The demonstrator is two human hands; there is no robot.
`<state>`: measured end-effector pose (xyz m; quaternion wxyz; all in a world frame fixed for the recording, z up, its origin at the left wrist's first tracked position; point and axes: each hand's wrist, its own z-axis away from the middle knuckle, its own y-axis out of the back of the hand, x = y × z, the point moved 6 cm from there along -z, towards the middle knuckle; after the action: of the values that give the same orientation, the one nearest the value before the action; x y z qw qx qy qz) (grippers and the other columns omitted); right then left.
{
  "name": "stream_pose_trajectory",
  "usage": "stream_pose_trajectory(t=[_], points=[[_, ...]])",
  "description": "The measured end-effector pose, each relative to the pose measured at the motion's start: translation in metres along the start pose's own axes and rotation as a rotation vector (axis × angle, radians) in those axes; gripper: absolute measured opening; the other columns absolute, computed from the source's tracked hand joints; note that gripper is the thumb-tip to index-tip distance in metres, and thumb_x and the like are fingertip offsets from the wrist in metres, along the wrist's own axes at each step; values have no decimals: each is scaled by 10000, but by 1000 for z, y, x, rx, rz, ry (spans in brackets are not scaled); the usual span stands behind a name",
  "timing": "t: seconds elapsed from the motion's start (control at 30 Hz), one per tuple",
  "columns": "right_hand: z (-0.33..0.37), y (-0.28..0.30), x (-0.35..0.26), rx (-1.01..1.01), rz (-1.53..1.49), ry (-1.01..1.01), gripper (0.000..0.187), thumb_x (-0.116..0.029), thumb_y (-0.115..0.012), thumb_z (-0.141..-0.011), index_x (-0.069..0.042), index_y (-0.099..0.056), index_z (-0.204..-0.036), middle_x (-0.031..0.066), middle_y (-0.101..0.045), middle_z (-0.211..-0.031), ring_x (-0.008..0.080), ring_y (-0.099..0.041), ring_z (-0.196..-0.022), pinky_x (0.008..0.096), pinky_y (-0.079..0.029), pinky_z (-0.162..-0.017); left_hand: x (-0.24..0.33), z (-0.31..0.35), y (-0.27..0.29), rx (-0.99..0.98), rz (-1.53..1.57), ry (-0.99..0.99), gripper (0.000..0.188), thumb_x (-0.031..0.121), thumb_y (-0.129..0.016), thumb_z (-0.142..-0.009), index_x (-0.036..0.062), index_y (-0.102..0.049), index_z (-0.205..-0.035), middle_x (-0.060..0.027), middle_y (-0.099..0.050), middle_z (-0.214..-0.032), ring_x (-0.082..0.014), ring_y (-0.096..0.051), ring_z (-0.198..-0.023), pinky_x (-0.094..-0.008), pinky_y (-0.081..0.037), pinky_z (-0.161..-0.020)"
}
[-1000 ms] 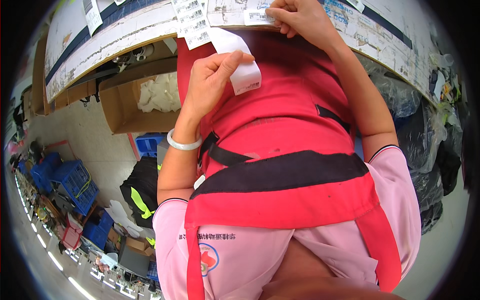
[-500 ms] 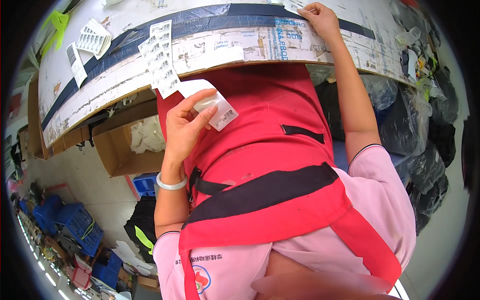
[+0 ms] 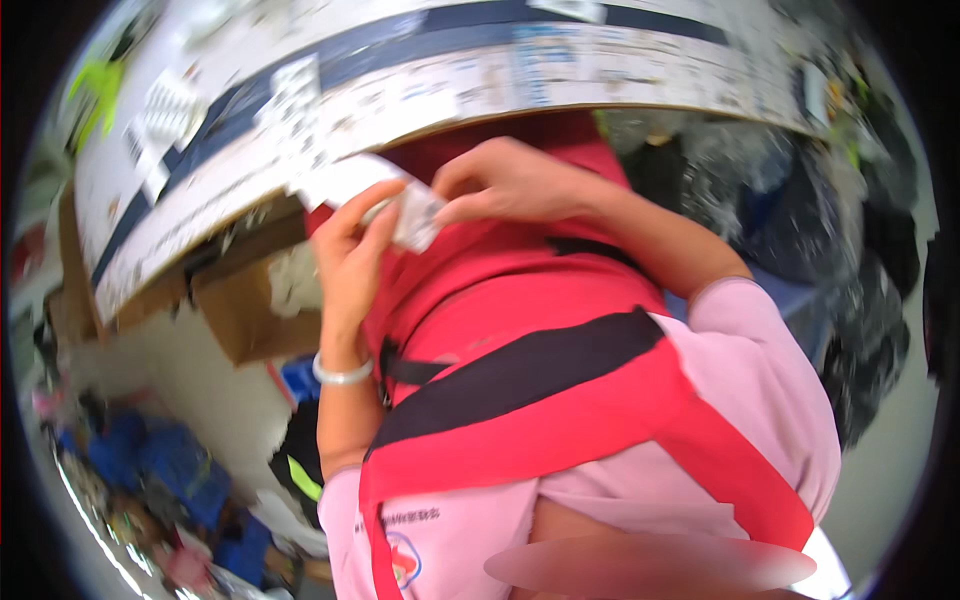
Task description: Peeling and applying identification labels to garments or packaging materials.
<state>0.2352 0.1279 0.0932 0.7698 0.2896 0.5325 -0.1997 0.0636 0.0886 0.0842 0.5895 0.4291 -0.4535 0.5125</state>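
My left hand (image 3: 350, 245) pinches a white strip of labels (image 3: 345, 180) between thumb and fingers, above my red apron (image 3: 500, 280). Its lower corner, with dark print, sticks out past the fingertips. My right hand (image 3: 520, 180) is bent in from the right, thumb and index finger closed at that corner; motion blurs the exact contact. More printed label strips (image 3: 293, 105) lie over the table's front edge, right beside the held strip. At the table's far side rests another white label piece (image 3: 568, 10).
The worn white table (image 3: 400, 70) carries a dark band and, at left, a fanned label stack (image 3: 170, 110). A cardboard box (image 3: 235, 310) sits below on the left. Bags in clear and dark plastic (image 3: 780, 200) crowd the right side. Blue crates (image 3: 185, 470) stand lower left.
My right hand has left the label piece at the table's far side and come back to the strip in my left hand. The view has shifted slightly and is blurred.
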Motion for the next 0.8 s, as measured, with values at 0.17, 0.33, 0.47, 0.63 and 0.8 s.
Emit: stream_pose_trajectory(t=[0.17,0.33,0.47,0.63,0.8], points=[[-6,-19,8,-44,-164,11,165,-154,-671,-854,7,-677,-890,27,-659,-738,77,-569,-656,245,-449,-606,-12,10,15,35,6,-59,249,60,-610,-904,-31,-658,-1131,-63,-672,-1051,-99,-604,-884,-218,-477,-769],[-7,-22,-6,37,-450,-14,171,-174,-671,-868,-4,-676,-881,14,-640,-720,61,-571,-637,221,-454,-588,11,18,13,-58,84,31,305,16,-663,-850,-47,-642,-1148,-57,-660,-1040,-111,-603,-913,-233,-473,-813],[-10,-23,-4,117,-452,-51,174,-185,-666,-877,-11,-679,-892,10,-623,-705,56,-568,-635,217,-471,-584,20,16,8,45,-144,14,204,24,-694,-834,-36,-696,-1029,-13,-668,-841,-72,-590,-732,-205,-477,-670],[-6,-8,-4,270,-376,42,87,-93,-643,-895,-12,-673,-908,23,-644,-842,67,-584,-773,209,-472,-712,-1,20,4,56,44,80,117,82,-695,-866,-9,-718,-936,-1,-646,-727,-43,-550,-601,-188,-448,-542],[-7,-14,-8,207,-219,106,107,-91,-659,-878,3,-678,-926,30,-657,-825,83,-596,-795,231,-483,-734,-12,24,0,44,97,125,126,93,-701,-866,0,-721,-950,6,-641,-724,-34,-540,-600,-181,-436,-533]])
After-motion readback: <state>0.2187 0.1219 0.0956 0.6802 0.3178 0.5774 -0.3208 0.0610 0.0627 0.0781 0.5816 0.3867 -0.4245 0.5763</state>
